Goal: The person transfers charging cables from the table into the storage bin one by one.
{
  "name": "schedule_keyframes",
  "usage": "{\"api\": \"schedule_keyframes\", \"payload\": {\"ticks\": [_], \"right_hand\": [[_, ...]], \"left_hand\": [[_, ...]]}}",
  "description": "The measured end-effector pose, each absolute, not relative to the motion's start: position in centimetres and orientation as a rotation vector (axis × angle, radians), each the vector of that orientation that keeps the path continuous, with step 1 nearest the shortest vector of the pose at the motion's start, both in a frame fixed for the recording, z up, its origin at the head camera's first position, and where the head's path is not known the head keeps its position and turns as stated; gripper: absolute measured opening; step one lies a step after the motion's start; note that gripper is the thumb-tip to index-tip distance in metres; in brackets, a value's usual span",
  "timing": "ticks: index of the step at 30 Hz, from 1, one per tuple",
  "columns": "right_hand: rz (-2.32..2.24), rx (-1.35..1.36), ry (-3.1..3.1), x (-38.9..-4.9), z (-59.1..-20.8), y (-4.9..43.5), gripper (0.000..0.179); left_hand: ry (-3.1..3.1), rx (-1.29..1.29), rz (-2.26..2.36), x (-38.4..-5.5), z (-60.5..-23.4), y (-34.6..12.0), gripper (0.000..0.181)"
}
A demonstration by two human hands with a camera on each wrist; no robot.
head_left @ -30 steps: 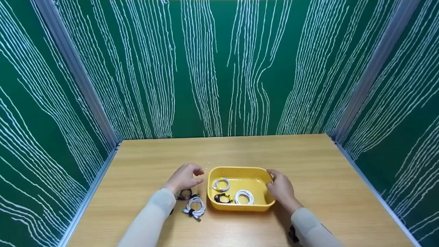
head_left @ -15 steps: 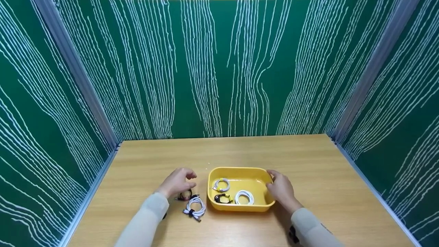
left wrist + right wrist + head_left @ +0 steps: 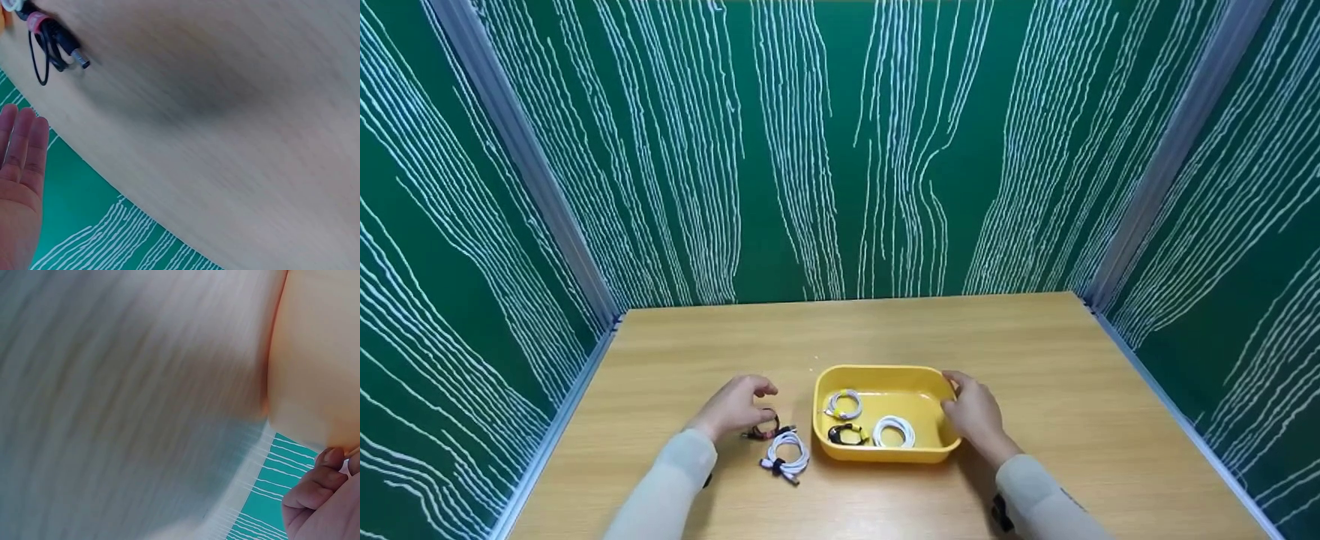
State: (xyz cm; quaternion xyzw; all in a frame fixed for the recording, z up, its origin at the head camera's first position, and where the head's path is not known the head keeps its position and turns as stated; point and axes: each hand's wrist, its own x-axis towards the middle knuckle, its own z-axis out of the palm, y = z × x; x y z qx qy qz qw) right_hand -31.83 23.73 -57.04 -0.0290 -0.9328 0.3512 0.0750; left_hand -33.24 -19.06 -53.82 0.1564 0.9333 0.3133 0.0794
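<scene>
A yellow plastic bin (image 3: 885,454) stands on the table, and my right hand (image 3: 976,411) grips its right rim, fingers curled in the right wrist view. Inside the bin lie a white coiled cable with a yellow tie (image 3: 847,405), a black coiled cable with yellow parts (image 3: 849,434) and a plain white coiled cable (image 3: 894,433). My left hand (image 3: 736,407) hovers left of the bin, holding nothing; its fingers look fairly straight in the left wrist view. Just by it lies a black cable with a red tie (image 3: 49,36). Nearer me is a white cable with a black tie (image 3: 786,457).
The wooden table (image 3: 1035,360) meets a green wall with white wavy lines (image 3: 847,187) at the back. Similar panels flank it, with metal posts (image 3: 1162,157) at the corners. Tiny white specks lie behind the bin.
My left hand has moved left and slightly toward me, away from the bin, over to the black cable. My right hand and the bin have stayed in place.
</scene>
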Motion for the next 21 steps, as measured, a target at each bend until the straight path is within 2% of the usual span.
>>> {"api": "schedule_keyframes", "payload": {"ticks": [21], "right_hand": [[1.051, -0.069, -2.789, -31.7, -57.0, 23.9, 0.052]], "left_hand": [[2.802, 0.658, 0.850, -32.5, -56.0, -20.3, 0.050]]}}
